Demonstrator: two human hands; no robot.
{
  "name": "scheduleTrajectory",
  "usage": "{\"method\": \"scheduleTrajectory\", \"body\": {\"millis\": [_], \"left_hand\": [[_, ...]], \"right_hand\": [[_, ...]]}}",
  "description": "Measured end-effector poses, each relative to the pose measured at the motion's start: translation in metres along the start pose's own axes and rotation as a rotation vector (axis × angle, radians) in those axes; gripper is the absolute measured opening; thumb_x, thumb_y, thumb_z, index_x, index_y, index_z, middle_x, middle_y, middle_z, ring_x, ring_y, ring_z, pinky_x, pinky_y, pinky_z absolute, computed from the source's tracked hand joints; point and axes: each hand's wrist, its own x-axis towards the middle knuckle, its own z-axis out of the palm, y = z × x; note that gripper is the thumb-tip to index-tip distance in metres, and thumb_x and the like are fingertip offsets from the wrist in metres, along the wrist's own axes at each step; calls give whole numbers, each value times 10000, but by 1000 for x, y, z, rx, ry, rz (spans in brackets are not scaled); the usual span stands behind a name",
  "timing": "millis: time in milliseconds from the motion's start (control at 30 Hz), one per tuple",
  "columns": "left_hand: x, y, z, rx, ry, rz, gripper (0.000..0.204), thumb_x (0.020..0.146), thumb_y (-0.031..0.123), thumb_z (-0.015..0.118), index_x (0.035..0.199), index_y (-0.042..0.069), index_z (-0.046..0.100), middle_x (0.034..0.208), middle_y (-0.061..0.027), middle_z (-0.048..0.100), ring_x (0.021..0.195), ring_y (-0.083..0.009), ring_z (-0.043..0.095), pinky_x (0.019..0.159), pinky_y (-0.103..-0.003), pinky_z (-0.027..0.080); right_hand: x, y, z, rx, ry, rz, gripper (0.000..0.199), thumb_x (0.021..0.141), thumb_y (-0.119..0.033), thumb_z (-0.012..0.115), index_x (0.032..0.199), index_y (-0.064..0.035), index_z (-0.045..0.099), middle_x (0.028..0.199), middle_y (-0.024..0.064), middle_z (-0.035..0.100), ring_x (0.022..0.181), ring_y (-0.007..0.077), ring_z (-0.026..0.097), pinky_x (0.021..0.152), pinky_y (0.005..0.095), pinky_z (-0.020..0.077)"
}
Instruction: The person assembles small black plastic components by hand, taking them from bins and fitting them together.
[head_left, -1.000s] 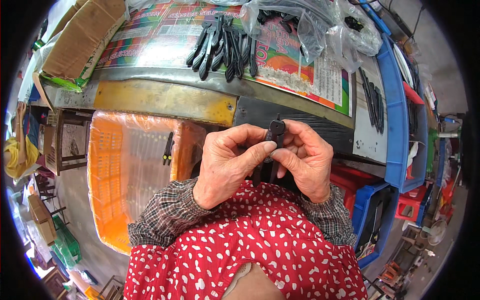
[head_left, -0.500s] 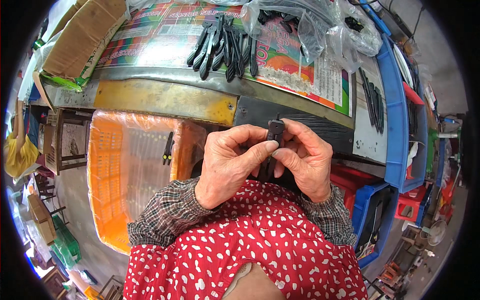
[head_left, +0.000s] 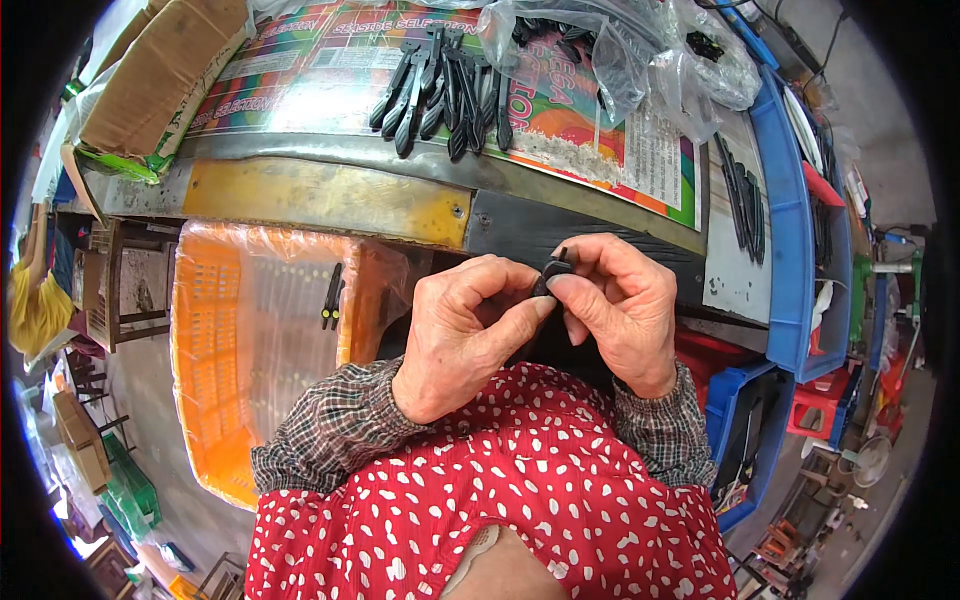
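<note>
Held a small black plastic part point(head_left: 552, 274) between both hands, just in front of the bench edge point(head_left: 330, 196) and above the lap. Left hand point(head_left: 470, 335) curled, thumb and forefinger clamped on the part's lower side; right hand point(head_left: 620, 305) closed on its top from the other side. Best done, by the look of it, with the part kept square between the fingertips and pressed evenly, not twisted. Lay on the bench beyond: a heap of black handles point(head_left: 440, 85) and clear plastic bags point(head_left: 620, 55). Stood to the left below: an orange crate point(head_left: 215, 360).
</note>
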Motion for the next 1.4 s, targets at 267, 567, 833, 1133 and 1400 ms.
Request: {"method": "scheduleTrajectory", "body": {"millis": [267,567,833,1133,1400], "left_hand": [[-1,1,-2,350,-23,263,111,765,12,675,864,-21,638,722,-34,575,623,-64,535,544,-210,421],[-2,0,-3,345,-27,299,110,759,9,667,861,-15,631,730,-50,577,620,-87,543,547,-220,423],[4,-9,-5,304,-70,463,114,772,1,644,872,-20,592,740,-54,574,607,-102,537,541,-230,420],[-6,-6,-2,-187,-254,-10,136,923,60,519,1040,-6,498,846,-37,580,705,-47,540,591,-168,436],[-7,-5,2,-162,-108,20,93,883,35,570,955,-20,552,743,-21,589,658,-29,542,556,-179,442]], "right_hand": [[-2,6,-1,-78,7,-162,101,829,-26,640,873,18,561,708,-6,574,521,3,480,426,167,373],[-3,6,-2,63,-22,-64,93,833,-23,642,843,8,554,659,-11,564,489,-3,458,399,159,330],[-4,4,-1,166,-38,-77,90,833,-9,642,844,14,557,657,4,569,474,0,440,391,159,322],[-3,6,-1,231,-41,-59,89,840,-8,633,856,14,548,724,41,600,502,13,473,404,155,356],[-2,-2,1,134,-36,11,105,851,-34,633,891,25,557,734,35,595,537,21,509,419,154,374]]}}
